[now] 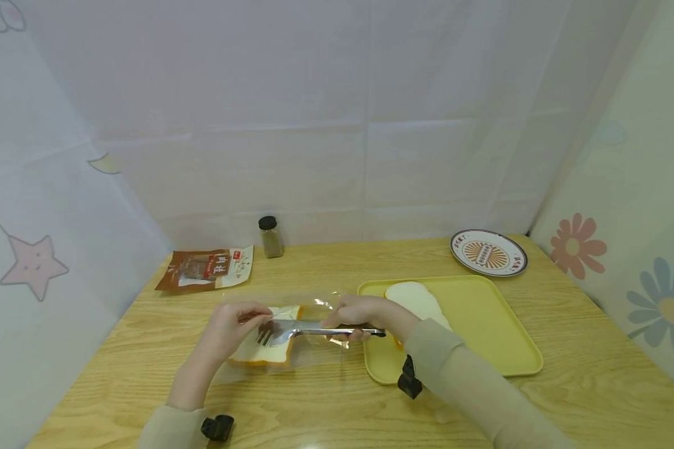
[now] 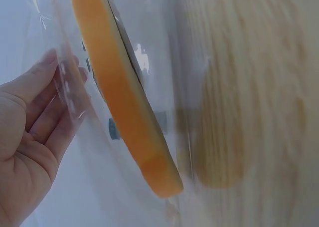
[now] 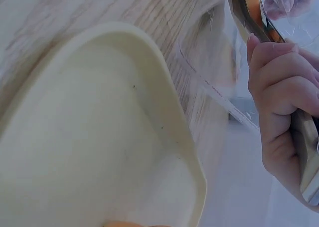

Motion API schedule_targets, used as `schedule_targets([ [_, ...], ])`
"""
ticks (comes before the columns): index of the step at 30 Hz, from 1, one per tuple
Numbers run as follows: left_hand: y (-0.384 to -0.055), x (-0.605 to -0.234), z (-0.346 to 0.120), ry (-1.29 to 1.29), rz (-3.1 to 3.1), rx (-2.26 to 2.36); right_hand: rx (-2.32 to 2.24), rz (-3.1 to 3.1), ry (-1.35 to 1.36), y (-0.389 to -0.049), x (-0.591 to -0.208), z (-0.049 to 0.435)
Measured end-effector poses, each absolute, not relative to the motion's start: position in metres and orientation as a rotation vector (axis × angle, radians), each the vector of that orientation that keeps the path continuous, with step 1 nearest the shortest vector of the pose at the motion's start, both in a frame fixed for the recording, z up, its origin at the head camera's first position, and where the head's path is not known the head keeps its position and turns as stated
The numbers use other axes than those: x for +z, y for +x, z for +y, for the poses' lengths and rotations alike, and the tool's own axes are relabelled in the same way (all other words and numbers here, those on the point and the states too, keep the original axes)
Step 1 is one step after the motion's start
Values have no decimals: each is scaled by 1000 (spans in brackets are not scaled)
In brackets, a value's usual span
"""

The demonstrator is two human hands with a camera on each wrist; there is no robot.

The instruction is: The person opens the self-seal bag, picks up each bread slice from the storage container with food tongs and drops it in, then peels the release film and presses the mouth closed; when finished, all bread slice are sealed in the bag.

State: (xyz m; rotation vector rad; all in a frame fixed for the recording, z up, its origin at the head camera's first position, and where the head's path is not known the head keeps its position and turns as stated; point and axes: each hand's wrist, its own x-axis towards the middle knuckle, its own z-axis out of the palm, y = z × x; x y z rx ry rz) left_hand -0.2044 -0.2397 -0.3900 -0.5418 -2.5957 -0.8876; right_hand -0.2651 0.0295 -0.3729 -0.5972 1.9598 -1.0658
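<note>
We see the person's left hand (image 1: 234,325) with thumb and fingertips brought together on the film of a clear, thin plastic bag (image 1: 321,360), pinching it by the upper part of a square, white slice of bread with an orange-brown crust (image 1: 265,354). The slice lies on the left of the bench (image 1: 342,418), within the bag as far as we can make out, and we view its crust through the film from the left wrist.

The right hand (image 1: 355,313) is clamped on a pair of shiny metal tongs (image 1: 312,330), fingers curled round the handle. We find the tongs reaching leftward, their fork-like end over the white face of the slice; we cannot tell how firmly they bear on it. From the right wrist, the bag's edge shows just beside that hand.

To the right we have a pale yellow, rectangular tray with rounded corners (image 1: 483,327); white, brown-crusted bread (image 1: 415,300) lies on its left part, partly behind the right forearm. Farther back we note a round white plate with an orange sunburst print (image 1: 487,252), a small glass jar with a black lid (image 1: 271,238) and a brown-and-white printed pouch (image 1: 209,268).
</note>
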Motion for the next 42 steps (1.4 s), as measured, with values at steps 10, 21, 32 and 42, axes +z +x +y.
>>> schedule_targets([
  [10, -208, -395, -245, -639, -2530, -855, -1063, 1961, -558, -264, -372, 23],
  [21, -206, -395, -245, -593, -2584, -883, -1005, 1974, -552, -266, -365, 17],
  [32, -208, -395, -249, -600, -2578, -843, -928, 1979, -537, -266, -348, 19],
  [42, -205, -392, -249, -579, -2536, -836, -903, 1955, -524, -272, -343, 31],
])
